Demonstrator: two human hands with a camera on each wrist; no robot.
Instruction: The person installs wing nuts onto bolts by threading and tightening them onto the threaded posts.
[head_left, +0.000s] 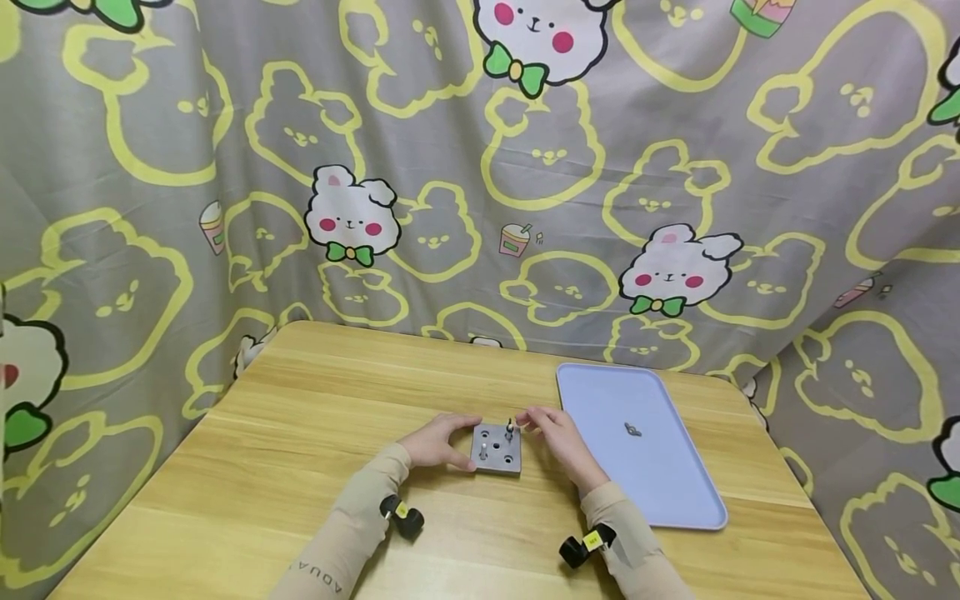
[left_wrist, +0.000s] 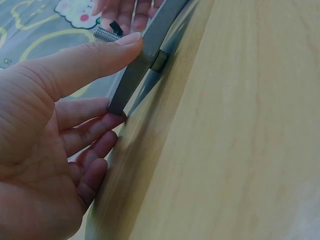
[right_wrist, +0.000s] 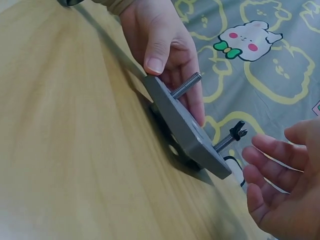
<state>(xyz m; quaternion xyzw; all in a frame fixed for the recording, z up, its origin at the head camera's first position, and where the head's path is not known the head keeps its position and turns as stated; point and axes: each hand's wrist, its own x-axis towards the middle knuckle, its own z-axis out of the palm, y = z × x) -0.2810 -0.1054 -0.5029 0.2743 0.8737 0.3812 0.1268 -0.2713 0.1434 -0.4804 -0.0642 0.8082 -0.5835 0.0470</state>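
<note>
A grey square plate [head_left: 497, 461] with holes sits on the table, slightly raised on short feet. Two threaded studs stand up from it: a bare stud [right_wrist: 186, 85] at the near left and another at the far right, with a dark wing nut [right_wrist: 237, 131] near its top. My left hand [head_left: 437, 442] grips the plate's left side, thumb at the near corner and fingers at the far one. Just right of the wing nut is my right hand [head_left: 557, 435], its fingers loosely bent, apart from the nut and holding nothing.
A pale blue tray [head_left: 645, 492] lies on the right of the wooden table [head_left: 247, 467], with a small grey metal piece [head_left: 632, 429] on it, too small to make out. A patterned curtain [head_left: 450, 167] hangs behind the table and along its sides.
</note>
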